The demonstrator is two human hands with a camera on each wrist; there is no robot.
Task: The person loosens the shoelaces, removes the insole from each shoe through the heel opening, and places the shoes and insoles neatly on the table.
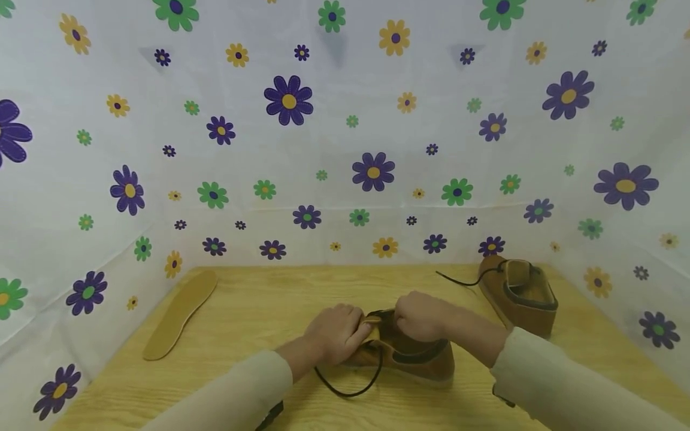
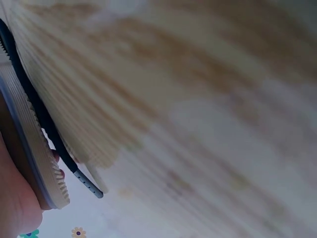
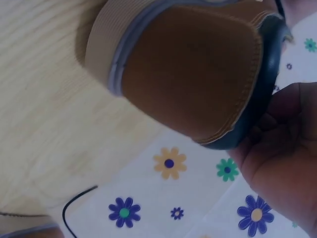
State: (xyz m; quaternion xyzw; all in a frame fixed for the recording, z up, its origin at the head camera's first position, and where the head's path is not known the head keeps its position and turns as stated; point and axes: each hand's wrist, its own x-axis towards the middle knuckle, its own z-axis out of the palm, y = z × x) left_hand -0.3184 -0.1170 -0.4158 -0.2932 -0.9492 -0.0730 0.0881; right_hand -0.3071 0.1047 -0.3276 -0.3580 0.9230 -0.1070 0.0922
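Note:
A brown low shoe (image 1: 426, 362) with a dark padded collar sits on the table in front of me, its toe pointing left. My left hand (image 1: 335, 332) grips its front part, the thumb by the tongue (image 1: 372, 330). Across the heel side reaches my right hand (image 1: 423, 316), fingers curled at the far side of the opening, their tips hidden. The right wrist view shows the shoe's brown heel (image 3: 190, 74) and my right hand (image 3: 282, 148) close against the collar. A dark lace (image 1: 350, 395) loops down from the near side; its tip hangs by the sole in the left wrist view.
At the far left of the wood-grain table (image 1: 269, 287) lies a tan insole (image 1: 180, 314). A second brown shoe (image 1: 520, 296) stands at the back right, its lace trailing left. Flower-printed white sheeting (image 1: 334, 137) encloses the back and sides.

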